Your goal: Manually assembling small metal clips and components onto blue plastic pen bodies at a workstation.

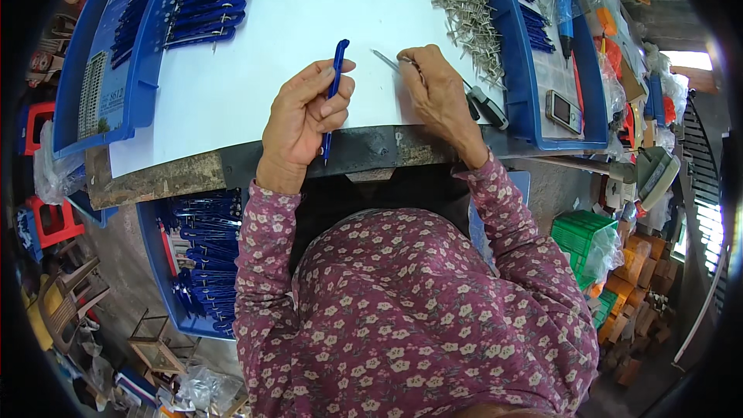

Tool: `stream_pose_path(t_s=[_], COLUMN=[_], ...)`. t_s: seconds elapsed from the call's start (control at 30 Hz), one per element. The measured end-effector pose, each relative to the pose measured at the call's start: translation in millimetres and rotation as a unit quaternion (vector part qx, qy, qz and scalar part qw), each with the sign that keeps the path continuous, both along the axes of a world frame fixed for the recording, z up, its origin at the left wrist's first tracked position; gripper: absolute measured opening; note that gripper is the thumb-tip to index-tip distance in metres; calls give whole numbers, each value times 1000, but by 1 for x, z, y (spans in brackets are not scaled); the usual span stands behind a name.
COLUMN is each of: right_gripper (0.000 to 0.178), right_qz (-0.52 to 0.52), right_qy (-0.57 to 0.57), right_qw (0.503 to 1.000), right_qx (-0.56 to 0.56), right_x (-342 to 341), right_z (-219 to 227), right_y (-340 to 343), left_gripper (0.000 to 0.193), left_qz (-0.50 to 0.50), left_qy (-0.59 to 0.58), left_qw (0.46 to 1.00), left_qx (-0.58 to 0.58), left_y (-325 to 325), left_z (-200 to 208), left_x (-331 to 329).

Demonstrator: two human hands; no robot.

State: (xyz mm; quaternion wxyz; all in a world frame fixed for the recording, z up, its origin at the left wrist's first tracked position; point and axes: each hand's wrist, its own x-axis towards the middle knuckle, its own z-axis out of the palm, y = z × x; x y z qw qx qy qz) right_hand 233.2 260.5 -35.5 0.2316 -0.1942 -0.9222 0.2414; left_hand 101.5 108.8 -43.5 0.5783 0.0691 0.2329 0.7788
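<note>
Upright in my left hand [306,104] is a slim blue pen [339,70], pinched between thumb and fingers. Its curved end points away from me, and its thin tip reaches past the table's near edge. To the right, my right hand [439,89] has its fingers closed round a slim, pointed metal tool [385,59]. The tool's tip points left toward the pen, with a gap between them. My fingers hide the rest of it, so its exact kind is unclear. Beside that wrist lies a grey and black handled tool [489,106].
Small metal pieces [468,19] are heaped at the far right of the white-covered table [309,0]. Rows of blue pens [209,4] lie far left. Blue trays [143,85] flank both sides; the right one holds a small device [563,111]. Below left, a blue bin [159,263] holds more pens.
</note>
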Motion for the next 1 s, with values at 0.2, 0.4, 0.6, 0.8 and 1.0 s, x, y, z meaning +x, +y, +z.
stream_pose_path(t_s=[0.2,0.4,0.6,0.8,1.0], right_gripper=[20,20,22,21,21], right_qz=[82,113,141,145,134], right_qy=[16,-13,5,-10,-26], right_qw=[978,928,909,888,888], right_qx=[-190,-354,-391,-435,-439], right_x=[0,-10,-12,-11,-10], right_z=[21,47,32,37,44], right_y=[-14,-27,-22,-21,-23], left_gripper=[23,22,21,21,20], left_qz=[-10,-12,-28,-27,-29], left_qy=[-67,-48,-24,-11,-4], left_qw=[998,998,999,999,999], left_qx=[15,24,35,23,22], left_y=[2,2,2,1,2], left_z=[-3,-5,-4,-5,-6], left_x=[2,4,4,5,4])
